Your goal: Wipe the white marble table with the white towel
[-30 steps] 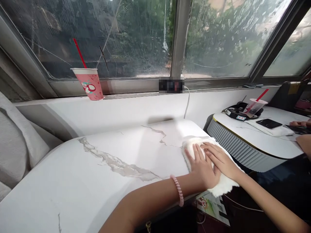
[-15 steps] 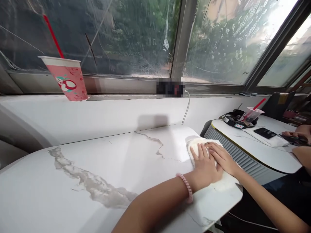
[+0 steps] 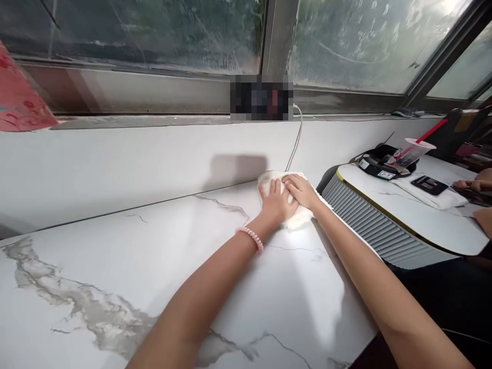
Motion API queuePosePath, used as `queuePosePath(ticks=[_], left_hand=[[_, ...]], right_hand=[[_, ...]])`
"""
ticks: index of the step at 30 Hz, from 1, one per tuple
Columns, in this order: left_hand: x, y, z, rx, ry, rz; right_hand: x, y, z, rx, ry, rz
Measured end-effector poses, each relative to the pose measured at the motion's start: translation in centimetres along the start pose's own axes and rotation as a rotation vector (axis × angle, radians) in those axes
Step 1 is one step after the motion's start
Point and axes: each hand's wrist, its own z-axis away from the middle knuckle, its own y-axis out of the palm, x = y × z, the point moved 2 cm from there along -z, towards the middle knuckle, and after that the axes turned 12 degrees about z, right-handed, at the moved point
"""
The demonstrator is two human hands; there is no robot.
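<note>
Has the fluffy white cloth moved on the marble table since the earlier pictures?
Yes. The fluffy white cloth has slid from the table's near right edge toward the back wall, now close to the white cable.

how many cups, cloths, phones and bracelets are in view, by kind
cups: 2, a pink cup on the sill at far left and a clear cup with a red straw
cloths: 1, the white cloth under both hands
phones: 1, a dark phone on the side table
bracelets: 1, a pink bracelet
total: 5
</note>
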Motion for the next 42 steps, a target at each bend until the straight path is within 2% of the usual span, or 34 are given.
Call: queuePosePath(ticks=[4, 9, 16, 20, 23, 28, 32, 34, 37, 42], left_hand=[[0.8, -0.9, -1.5, 0.012, -0.039, -0.004], [0.9, -1.1, -2.4, 0.004, -0.051, -0.019], [0.4, -0.6, -0.9, -0.034, -0.073, -0.012], [-1.0, 0.0, 1.6, -0.023, -0.091, -0.014], [-2.9, 1.2, 3.8, -0.026, -0.083, -0.024], [-7.1, 3.9, 7.7, -0.055, 0.003, -0.061], [-9.6, 5.1, 11.9, -0.044, 0.114, -0.079], [-9.8, 5.1, 14.2, -0.026, 0.184, -0.076], [-8.8, 4.5, 17.4, -0.008, 0.251, -0.061], [-5.7, 2.5, 20.0, 0.003, 0.224, -0.058]], right_hand=[[-0.5, 1.2, -2.0, -0.031, 0.014, -0.02], [-1.1, 1.8, -2.9, -0.047, 0.081, -0.038], [-0.1, 1.1, -1.5, -0.041, 0.069, -0.054], [0.7, -0.1, 1.0, 0.012, 0.006, -0.046], [0.9, -1.6, 3.8, 0.018, -0.03, -0.04], [1.0, -5.2, 10.2, -0.001, -0.016, -0.034], [2.5, -7.7, 15.7, -0.003, 0.06, 0.017], [4.2, -8.3, 18.0, 0.0, 0.096, 0.045], [7.3, -8.5, 20.0, 0.005, 0.131, 0.075], [12.0, -7.3, 19.3, 0.048, 0.108, 0.088]])
